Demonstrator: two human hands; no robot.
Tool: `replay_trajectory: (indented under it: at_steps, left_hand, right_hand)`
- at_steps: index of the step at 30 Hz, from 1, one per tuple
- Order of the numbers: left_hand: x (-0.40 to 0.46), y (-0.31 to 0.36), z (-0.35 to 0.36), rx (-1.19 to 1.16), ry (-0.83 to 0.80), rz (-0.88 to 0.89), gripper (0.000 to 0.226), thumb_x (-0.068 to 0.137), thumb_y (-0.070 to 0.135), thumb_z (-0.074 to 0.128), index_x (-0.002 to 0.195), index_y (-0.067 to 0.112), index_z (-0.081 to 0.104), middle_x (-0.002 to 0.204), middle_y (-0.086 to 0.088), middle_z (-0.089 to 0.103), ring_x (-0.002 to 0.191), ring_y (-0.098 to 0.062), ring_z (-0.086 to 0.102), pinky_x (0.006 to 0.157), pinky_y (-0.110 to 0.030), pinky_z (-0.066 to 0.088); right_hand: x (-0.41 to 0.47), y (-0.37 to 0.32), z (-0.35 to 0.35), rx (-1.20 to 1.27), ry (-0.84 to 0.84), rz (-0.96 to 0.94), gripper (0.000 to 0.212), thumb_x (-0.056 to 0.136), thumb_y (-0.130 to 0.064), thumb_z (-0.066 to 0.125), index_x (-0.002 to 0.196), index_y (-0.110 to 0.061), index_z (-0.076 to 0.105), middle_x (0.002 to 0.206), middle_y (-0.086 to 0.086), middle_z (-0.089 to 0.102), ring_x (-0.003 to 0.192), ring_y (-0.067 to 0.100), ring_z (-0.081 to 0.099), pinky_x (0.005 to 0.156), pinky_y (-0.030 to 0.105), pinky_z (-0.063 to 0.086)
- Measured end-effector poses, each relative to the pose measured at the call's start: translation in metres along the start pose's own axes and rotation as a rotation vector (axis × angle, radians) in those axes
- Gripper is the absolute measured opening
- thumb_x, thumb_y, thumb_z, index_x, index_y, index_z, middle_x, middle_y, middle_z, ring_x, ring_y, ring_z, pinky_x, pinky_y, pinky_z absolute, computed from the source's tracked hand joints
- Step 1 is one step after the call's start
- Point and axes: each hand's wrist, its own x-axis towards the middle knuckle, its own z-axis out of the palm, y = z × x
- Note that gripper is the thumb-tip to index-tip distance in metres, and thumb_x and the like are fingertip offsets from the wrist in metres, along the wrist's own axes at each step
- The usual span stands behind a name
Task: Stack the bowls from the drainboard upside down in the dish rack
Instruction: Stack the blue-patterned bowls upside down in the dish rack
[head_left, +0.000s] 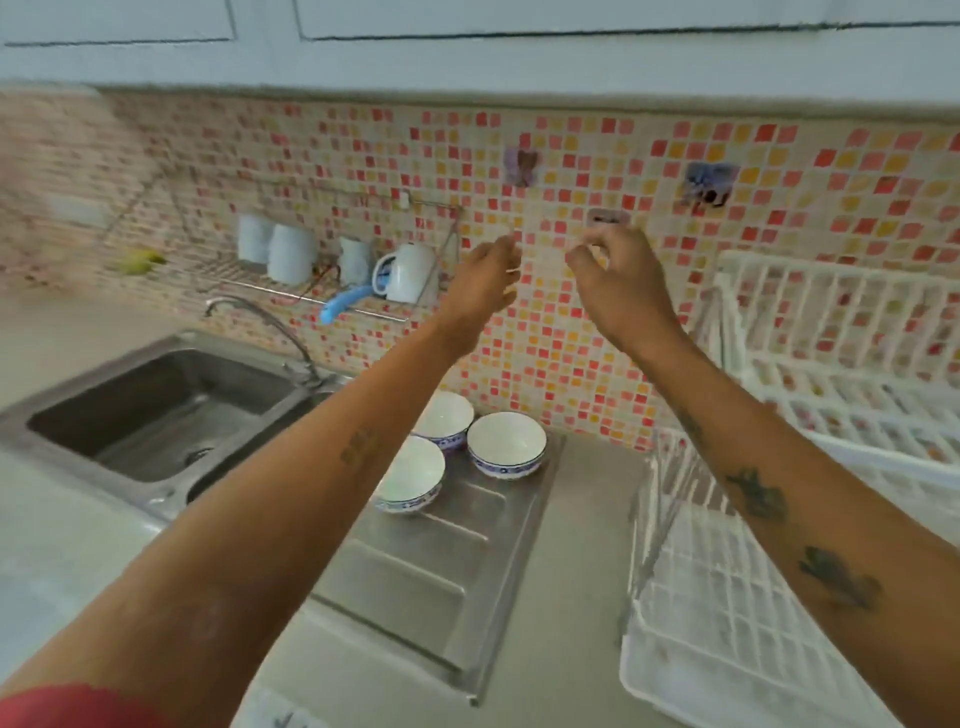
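Both my hands, left (491, 273) and right (610, 270), hang loosely curled and empty above the worktop. Three bowls (506, 444) sit upright at the drainboard's (415, 582) back end; I should grip a rim, then flip it over the rack (727, 639)

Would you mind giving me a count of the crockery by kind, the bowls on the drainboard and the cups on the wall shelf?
Bowls on the drainboard, upright: 3
White cups on the wall shelf: 4
Total: 7
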Motion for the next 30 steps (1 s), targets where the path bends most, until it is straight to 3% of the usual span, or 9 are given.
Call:
replay_trajectory:
  at_steps: [5, 9, 12, 15, 19, 24, 26, 28, 30]
  left_hand:
    - [-0.002, -0.052, -0.121, 0.061, 0.148, -0.206, 0.045, 0.101, 0.046, 0.033, 0.076, 0.017, 0.057, 0.083, 0.001, 0.064, 0.086, -0.015, 0.059, 0.079, -0.031, 0.044]
    - [-0.010, -0.113, -0.189, 0.040, 0.271, -0.347, 0.037, 0.099, 0.039, 0.045, 0.072, 0.016, 0.055, 0.065, -0.001, 0.050, 0.051, -0.009, 0.047, 0.052, -0.022, 0.037]
    - [-0.015, -0.163, -0.223, -0.052, 0.300, -0.510, 0.034, 0.097, 0.032, 0.051, 0.065, 0.021, 0.045, 0.046, 0.006, 0.039, 0.030, -0.004, 0.029, 0.038, -0.014, 0.021]
    - [-0.019, -0.209, -0.234, -0.055, 0.253, -0.731, 0.032, 0.093, 0.024, 0.048, 0.062, 0.020, 0.041, 0.056, 0.001, 0.037, 0.046, -0.013, 0.030, 0.049, -0.022, 0.027]
    - [-0.019, -0.258, -0.224, -0.057, 0.200, -0.934, 0.015, 0.087, 0.020, 0.052, 0.073, 0.016, 0.050, 0.076, -0.002, 0.039, 0.062, -0.018, 0.037, 0.060, -0.028, 0.039]
    - [-0.013, -0.289, -0.201, 0.005, 0.185, -0.983, 0.008, 0.090, 0.018, 0.053, 0.096, 0.013, 0.052, 0.077, -0.006, 0.044, 0.061, -0.019, 0.042, 0.067, -0.029, 0.041]
    - [-0.011, -0.294, -0.195, 0.004, 0.190, -0.959, 0.029, 0.091, 0.013, 0.050, 0.120, 0.010, 0.048, 0.090, -0.011, 0.050, 0.060, -0.021, 0.046, 0.066, -0.032, 0.046]
    - [-0.009, -0.296, -0.192, 0.003, 0.180, -0.928, 0.042, 0.093, 0.002, 0.040, 0.134, 0.008, 0.040, 0.113, -0.022, 0.052, 0.082, -0.032, 0.063, 0.060, -0.035, 0.049]
    - [-0.008, -0.297, -0.193, 0.025, 0.155, -0.922, 0.048, 0.092, -0.005, 0.029, 0.137, 0.005, 0.040, 0.121, -0.026, 0.053, 0.110, -0.042, 0.059, 0.063, -0.039, 0.052]
  right_hand:
    - [-0.006, 0.001, 0.127, 0.040, -0.347, 0.139, 0.039, 0.095, -0.031, 0.047, 0.124, -0.007, 0.058, 0.134, 0.011, 0.050, 0.119, 0.025, 0.053, 0.081, 0.022, 0.040]
    - [-0.009, 0.038, 0.204, 0.025, -0.543, 0.341, 0.030, 0.093, -0.032, 0.050, 0.076, -0.009, 0.059, 0.078, 0.008, 0.053, 0.073, 0.025, 0.053, 0.071, 0.034, 0.038]
    - [-0.017, 0.074, 0.243, 0.004, -0.621, 0.610, 0.048, 0.093, -0.031, 0.053, 0.129, 0.000, 0.052, 0.124, 0.016, 0.057, 0.114, 0.033, 0.056, 0.083, 0.034, 0.042]
    - [-0.032, 0.109, 0.271, 0.068, -0.654, 0.814, 0.056, 0.091, -0.024, 0.056, 0.141, -0.005, 0.038, 0.141, 0.013, 0.048, 0.126, 0.031, 0.049, 0.099, 0.036, 0.043]
    - [-0.056, 0.144, 0.306, 0.146, -0.623, 0.978, 0.047, 0.092, -0.016, 0.054, 0.138, -0.006, 0.044, 0.140, 0.011, 0.051, 0.119, 0.026, 0.051, 0.100, 0.038, 0.042]
    - [-0.074, 0.167, 0.332, 0.199, -0.564, 1.128, 0.043, 0.090, -0.013, 0.053, 0.131, -0.007, 0.042, 0.108, 0.012, 0.059, 0.082, 0.022, 0.057, 0.063, 0.033, 0.050]
    - [-0.077, 0.172, 0.337, 0.234, -0.539, 1.153, 0.044, 0.090, -0.008, 0.045, 0.133, -0.012, 0.040, 0.109, 0.011, 0.056, 0.077, 0.022, 0.057, 0.067, 0.038, 0.054]
    - [-0.078, 0.177, 0.341, 0.286, -0.514, 1.163, 0.048, 0.089, -0.003, 0.037, 0.134, -0.018, 0.040, 0.118, 0.011, 0.055, 0.084, 0.026, 0.059, 0.080, 0.049, 0.057]
    - [-0.078, 0.178, 0.343, 0.336, -0.507, 1.167, 0.050, 0.089, 0.000, 0.032, 0.135, -0.020, 0.039, 0.123, 0.009, 0.053, 0.090, 0.028, 0.059, 0.081, 0.052, 0.056]
